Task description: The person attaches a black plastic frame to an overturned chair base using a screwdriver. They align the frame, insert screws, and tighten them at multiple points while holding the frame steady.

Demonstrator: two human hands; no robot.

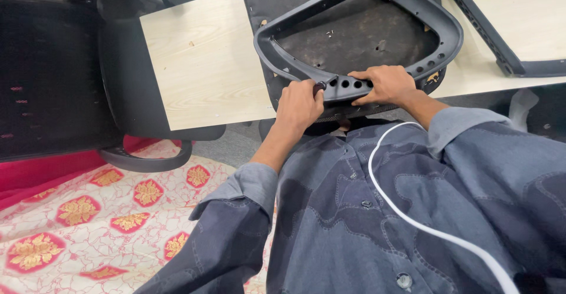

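Looks to us like an office or furniture assembly spot: we see a pale wood-grain surface [200, 64], a black chair seat [354, 29] lying upside down at its near edge, another black chair [53, 70] left, and a patterned floor cloth [88, 211].

Patterned floor cloth [88, 211], white cable [413, 223]

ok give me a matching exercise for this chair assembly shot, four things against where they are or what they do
Things:
1. left hand
2. right hand
3. white cable
4. red and cream patterned floor cloth

States:
a. lies across the blue-grey shirt
b. rests flat on the black plastic chair frame
c. spread lower left
d. grips a small dark tool at the frame's holes

Pairs: 1-d, 2-b, 3-a, 4-c
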